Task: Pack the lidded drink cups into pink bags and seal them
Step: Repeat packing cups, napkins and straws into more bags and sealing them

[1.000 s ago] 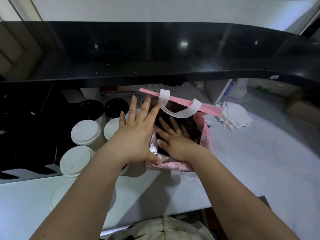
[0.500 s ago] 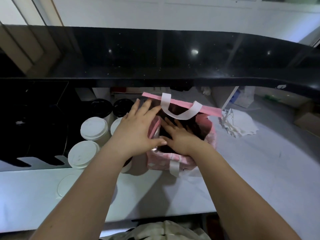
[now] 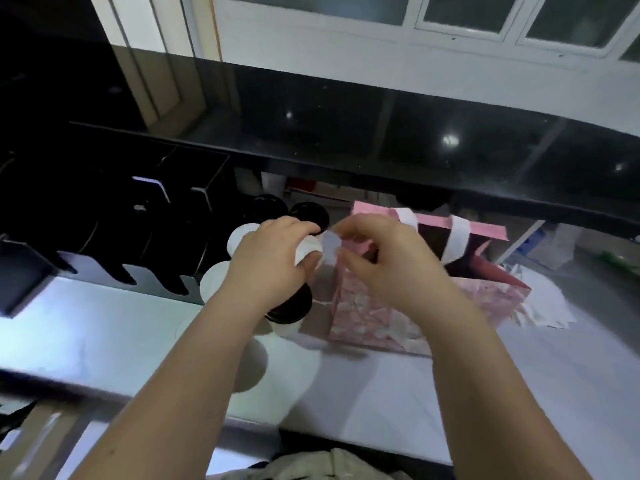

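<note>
Both hands hover beside the open pink patterned paper bag (image 3: 360, 306) on the white counter (image 3: 519, 375). On the left hand (image 3: 270, 261) the fingers curl round a white roll (image 3: 306, 250); the right hand (image 3: 377, 258) pinches a small white sticker (image 3: 330, 242), which might crease or stick to itself before sealing.

pink bag (image 3: 360, 306) with a pale blotchy pattern and white handles (image 3: 457, 239), white-lidded cups (image 3: 214, 285), black counter ledge (image 3: 381, 133).
</note>
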A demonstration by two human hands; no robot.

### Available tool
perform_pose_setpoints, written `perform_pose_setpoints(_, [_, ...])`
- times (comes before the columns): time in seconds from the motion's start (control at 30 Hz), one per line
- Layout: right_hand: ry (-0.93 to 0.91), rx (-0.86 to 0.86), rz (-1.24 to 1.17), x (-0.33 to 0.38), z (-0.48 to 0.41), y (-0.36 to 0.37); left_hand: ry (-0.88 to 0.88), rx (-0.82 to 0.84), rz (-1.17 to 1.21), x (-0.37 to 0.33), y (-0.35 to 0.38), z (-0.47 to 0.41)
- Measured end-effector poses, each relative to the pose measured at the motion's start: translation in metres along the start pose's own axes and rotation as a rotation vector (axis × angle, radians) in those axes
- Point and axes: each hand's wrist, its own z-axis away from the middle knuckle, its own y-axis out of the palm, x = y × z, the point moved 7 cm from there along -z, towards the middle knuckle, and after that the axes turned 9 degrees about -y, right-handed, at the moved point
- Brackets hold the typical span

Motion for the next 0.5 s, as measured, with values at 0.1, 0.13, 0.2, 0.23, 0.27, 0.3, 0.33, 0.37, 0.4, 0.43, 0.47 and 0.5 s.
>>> perform_pose_setpoints(0.1, [-0.121, 0.1, 0.033, 0.019, -0.013, 0.041, -0.138, 0.016, -0.037, 0.038, -0.002, 0.012])
perform_pose_setpoints(0.13, [-0.151, 0.13, 0.036, 0.022, -0.016, 0.056, -0.178, 0.026, -0.051, 0.051, -0.001, 0.018])
perform_pose_setpoints(0.2, [-0.213, 0.203, 0.068, 0.027, -0.021, 0.084, -0.243, 0.039, -0.096, 0.073, 0.001, 0.029])
perform_pose_setpoints(0.23, [-0.238, 0.247, 0.096, 0.029, -0.024, 0.098, -0.274, 0.044, -0.108, 0.083, 0.002, 0.035])
perform_pose_setpoints(0.27, [-0.258, 0.292, 0.133, 0.03, -0.026, 0.112, -0.305, 0.046, -0.115, 0.092, 0.003, 0.041])
perform_pose_setpoints(0.3, [-0.268, 0.33, 0.181, 0.03, -0.028, 0.124, -0.331, 0.049, -0.126, 0.101, 0.004, 0.046])
perform_pose_setpoints(0.33, [-0.277, 0.358, 0.235, 0.028, -0.03, 0.135, -0.352, 0.048, -0.137, 0.107, 0.005, 0.05])
perform_pose_setpoints(0.37, [-0.283, 0.383, 0.295, 0.026, -0.03, 0.145, -0.37, 0.045, -0.142, 0.114, 0.005, 0.055])
perform_pose_setpoints(0.4, [-0.274, 0.42, 0.359, 0.021, -0.03, 0.156, -0.382, 0.038, -0.14, 0.119, 0.006, 0.06])
perform_pose_setpoints(0.43, [-0.248, 0.475, 0.418, 0.014, -0.029, 0.166, -0.392, 0.03, -0.135, 0.124, 0.006, 0.064])
perform_pose_setpoints(0.47, [-0.207, 0.548, 0.464, 0.006, -0.027, 0.177, -0.402, 0.025, -0.132, 0.128, 0.007, 0.069])
perform_pose_setpoints(0.5, [-0.17, 0.623, 0.505, -0.001, -0.024, 0.186, -0.413, 0.022, -0.131, 0.132, 0.009, 0.073])
